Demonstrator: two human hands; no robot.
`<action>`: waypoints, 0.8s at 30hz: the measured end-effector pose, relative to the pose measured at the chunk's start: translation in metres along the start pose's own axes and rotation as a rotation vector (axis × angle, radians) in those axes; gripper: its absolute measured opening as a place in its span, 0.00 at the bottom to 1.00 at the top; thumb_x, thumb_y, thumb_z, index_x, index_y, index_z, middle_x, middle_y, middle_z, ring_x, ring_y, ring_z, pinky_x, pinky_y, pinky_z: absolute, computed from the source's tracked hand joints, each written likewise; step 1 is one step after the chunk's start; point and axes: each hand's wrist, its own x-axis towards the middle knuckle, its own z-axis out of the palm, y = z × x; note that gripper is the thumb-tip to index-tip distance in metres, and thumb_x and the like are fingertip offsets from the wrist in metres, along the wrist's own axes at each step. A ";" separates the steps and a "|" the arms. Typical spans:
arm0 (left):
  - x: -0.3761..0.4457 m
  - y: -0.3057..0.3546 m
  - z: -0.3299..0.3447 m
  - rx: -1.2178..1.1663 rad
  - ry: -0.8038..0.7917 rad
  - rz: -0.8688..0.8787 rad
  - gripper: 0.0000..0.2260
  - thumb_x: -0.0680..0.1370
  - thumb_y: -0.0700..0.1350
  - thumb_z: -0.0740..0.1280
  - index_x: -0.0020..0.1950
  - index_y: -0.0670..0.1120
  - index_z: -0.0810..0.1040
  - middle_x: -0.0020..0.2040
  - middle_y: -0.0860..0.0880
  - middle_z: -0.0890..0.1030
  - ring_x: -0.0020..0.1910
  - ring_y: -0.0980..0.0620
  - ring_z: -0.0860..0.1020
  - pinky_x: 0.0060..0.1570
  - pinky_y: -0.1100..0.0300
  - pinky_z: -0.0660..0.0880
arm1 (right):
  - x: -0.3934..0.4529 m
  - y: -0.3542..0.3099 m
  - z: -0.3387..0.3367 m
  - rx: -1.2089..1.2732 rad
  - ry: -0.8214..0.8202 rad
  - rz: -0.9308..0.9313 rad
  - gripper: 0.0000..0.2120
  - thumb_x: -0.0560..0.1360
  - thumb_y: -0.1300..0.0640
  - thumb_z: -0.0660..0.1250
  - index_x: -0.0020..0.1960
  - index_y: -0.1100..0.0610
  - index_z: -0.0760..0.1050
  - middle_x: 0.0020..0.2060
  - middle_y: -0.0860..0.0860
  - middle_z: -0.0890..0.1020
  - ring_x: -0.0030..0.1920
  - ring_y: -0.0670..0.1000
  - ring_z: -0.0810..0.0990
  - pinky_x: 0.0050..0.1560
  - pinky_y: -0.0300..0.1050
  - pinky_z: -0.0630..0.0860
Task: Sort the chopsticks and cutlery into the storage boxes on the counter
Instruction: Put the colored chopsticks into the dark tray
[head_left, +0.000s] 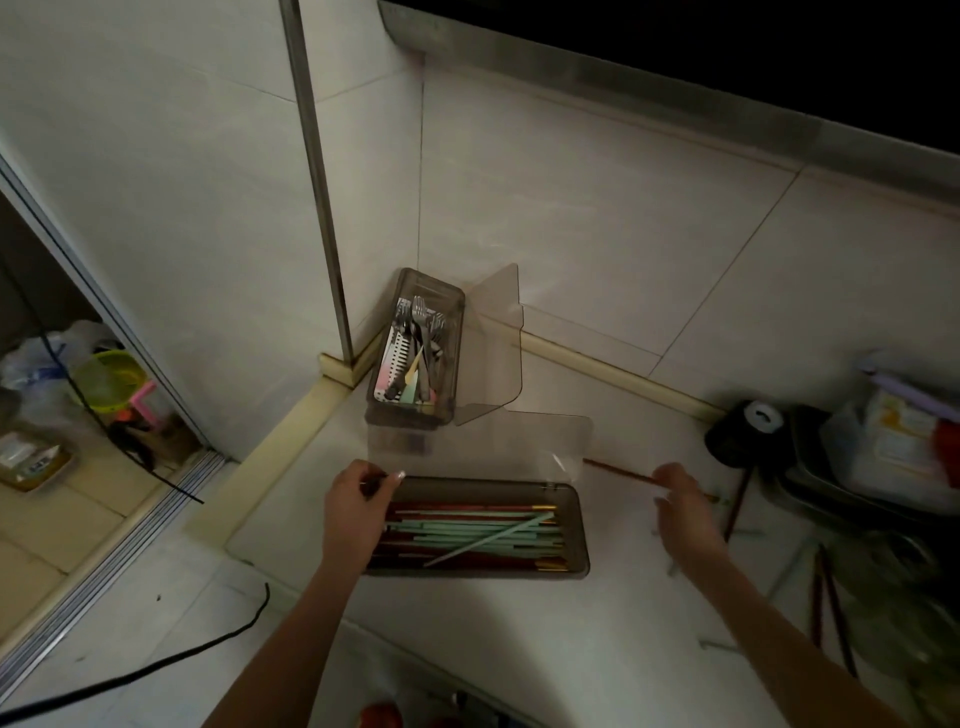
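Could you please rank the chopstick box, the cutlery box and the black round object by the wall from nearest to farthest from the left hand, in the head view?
From the left hand:
1. Chopstick box: the hand touches its left end.
2. Cutlery box: farther back, in the wall corner.
3. Black round object: far right, along the wall.

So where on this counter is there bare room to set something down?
Bare counter lies in front of the chopstick box, and between that box and the right hand. More beyond the cutlery box lid, along the wall. Crowded at far right: loose chopsticks and a tray.
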 end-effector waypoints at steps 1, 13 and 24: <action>0.000 0.000 0.000 0.006 0.001 -0.003 0.09 0.75 0.49 0.70 0.43 0.44 0.76 0.40 0.47 0.79 0.40 0.49 0.77 0.41 0.59 0.70 | 0.004 0.016 -0.005 -0.043 -0.022 0.075 0.18 0.74 0.72 0.56 0.61 0.58 0.69 0.54 0.60 0.75 0.52 0.59 0.76 0.51 0.49 0.72; 0.000 0.000 0.000 -0.004 0.008 -0.033 0.10 0.75 0.51 0.70 0.44 0.44 0.76 0.41 0.47 0.80 0.40 0.48 0.78 0.44 0.52 0.78 | -0.027 0.049 -0.005 -0.575 -0.290 -0.056 0.21 0.81 0.58 0.51 0.74 0.53 0.58 0.71 0.52 0.66 0.69 0.51 0.67 0.66 0.42 0.66; -0.002 0.006 -0.001 0.013 0.008 -0.032 0.10 0.75 0.49 0.70 0.43 0.43 0.76 0.39 0.47 0.79 0.39 0.49 0.77 0.41 0.59 0.69 | -0.026 0.017 0.002 -0.699 -0.046 -0.391 0.21 0.69 0.67 0.67 0.60 0.54 0.74 0.52 0.54 0.81 0.47 0.57 0.81 0.40 0.50 0.79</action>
